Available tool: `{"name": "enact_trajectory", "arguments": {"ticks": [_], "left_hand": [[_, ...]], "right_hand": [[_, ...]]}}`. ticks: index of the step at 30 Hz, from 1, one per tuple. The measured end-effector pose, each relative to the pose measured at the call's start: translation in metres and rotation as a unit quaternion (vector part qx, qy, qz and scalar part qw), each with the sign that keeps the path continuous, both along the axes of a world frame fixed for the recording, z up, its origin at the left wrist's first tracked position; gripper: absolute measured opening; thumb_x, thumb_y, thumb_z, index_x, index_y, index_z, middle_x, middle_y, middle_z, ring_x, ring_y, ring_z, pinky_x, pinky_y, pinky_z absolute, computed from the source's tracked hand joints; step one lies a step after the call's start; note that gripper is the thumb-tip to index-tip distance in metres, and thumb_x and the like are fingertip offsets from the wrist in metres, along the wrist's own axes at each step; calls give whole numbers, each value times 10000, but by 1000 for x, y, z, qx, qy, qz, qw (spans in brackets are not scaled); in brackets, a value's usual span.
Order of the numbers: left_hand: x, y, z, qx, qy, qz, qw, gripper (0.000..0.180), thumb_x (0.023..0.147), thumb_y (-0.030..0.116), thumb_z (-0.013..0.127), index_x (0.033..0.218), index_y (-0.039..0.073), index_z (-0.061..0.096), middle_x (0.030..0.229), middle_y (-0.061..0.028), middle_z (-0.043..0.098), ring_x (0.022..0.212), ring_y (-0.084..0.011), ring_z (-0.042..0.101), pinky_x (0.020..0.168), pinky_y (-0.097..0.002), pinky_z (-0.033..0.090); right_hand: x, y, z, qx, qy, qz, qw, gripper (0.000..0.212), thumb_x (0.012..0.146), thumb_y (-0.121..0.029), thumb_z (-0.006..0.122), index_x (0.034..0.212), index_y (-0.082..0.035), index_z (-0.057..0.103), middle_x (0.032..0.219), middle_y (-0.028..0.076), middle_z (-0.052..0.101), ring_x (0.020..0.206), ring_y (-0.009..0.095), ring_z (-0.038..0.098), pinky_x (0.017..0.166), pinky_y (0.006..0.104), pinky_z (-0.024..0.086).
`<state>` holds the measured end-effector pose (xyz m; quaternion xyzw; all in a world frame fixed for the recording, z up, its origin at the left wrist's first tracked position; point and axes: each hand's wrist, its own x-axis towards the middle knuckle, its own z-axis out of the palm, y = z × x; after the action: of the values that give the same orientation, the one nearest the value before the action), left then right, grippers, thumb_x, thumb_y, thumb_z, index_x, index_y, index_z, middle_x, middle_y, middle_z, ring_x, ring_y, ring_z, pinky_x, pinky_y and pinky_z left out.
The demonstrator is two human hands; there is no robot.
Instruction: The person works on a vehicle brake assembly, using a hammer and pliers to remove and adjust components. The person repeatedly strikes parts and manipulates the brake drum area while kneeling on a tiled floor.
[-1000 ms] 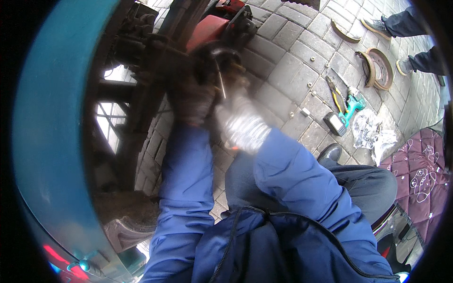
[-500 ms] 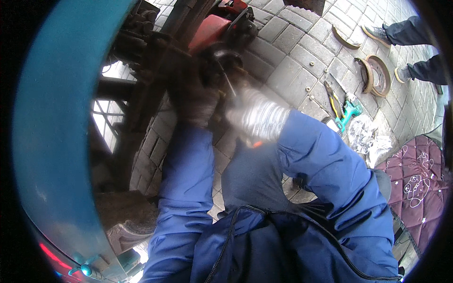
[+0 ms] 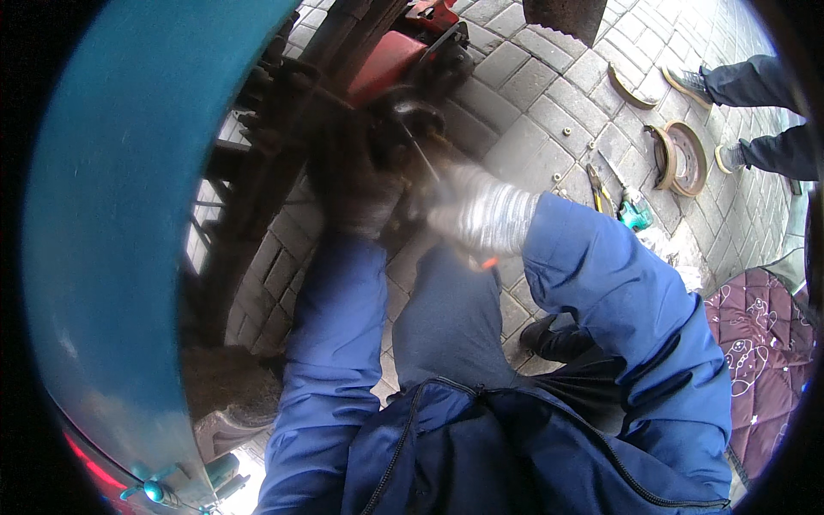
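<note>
My right hand (image 3: 476, 206), in a whitish knit glove smeared by motion, is closed around a screwdriver (image 3: 421, 152). Its thin metal shaft points up and left, and an orange handle end shows below the palm. The shaft's tip reaches a dark round hub part (image 3: 412, 112) at the end of the axle. My left hand (image 3: 356, 193), in a dark, dirty glove, is up against the left side of this part. Shadow and blur hide its fingers, so its grip cannot be made out.
A teal body panel (image 3: 112, 215) curves along the left. Beyond the hub sits a red metal part (image 3: 386, 64). On the paving lie pliers (image 3: 598, 187), a teal power tool (image 3: 635, 210), a rusty brake drum (image 3: 689, 159) and a curved brake shoe (image 3: 629, 88). Another person's shoes (image 3: 687, 84) are at right.
The view has shifted slightly. My right hand and the screwdriver have moved a little right and down in the picture, while my left hand stays by the hub.
</note>
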<state>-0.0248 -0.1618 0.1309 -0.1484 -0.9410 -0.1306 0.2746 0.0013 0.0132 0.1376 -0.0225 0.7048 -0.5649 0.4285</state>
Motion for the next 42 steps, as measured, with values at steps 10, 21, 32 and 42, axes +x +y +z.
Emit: {"name": "enact_trajectory", "arguments": {"ticks": [10,21,32,42], "left_hand": [[10,-8,4,19,-35,-50,998,564,820,295,678,1292,35,511,1218,-211,575,1165,-390,526,1001,-470,416],[33,8,17,248,-14,-1,969,600,891,431,597,1291,-6,503,1262,-209,533,1159,-362,522,1012,-472,390],[29,-6,-17,188,-80,17,979,842,807,546,662,1373,-23,409,1362,-261,442,1273,-407,410,1097,-478,292],[14,-6,-5,80,-119,19,989,754,763,354,732,1347,-20,435,1340,-247,462,1238,-385,443,1091,-453,303]], "right_hand": [[-8,10,5,-51,-18,48,997,506,773,78,507,1276,22,483,1069,194,629,841,232,639,710,310,545],[-26,38,32,25,21,85,996,434,821,-91,566,1236,26,524,817,124,672,537,135,616,451,236,507],[-58,67,5,-63,-62,178,980,153,779,-118,637,878,-3,614,680,101,558,631,207,615,582,362,514],[-84,94,-19,-105,-6,173,979,182,851,-144,655,971,-79,535,660,42,524,496,175,529,407,367,449]]}}
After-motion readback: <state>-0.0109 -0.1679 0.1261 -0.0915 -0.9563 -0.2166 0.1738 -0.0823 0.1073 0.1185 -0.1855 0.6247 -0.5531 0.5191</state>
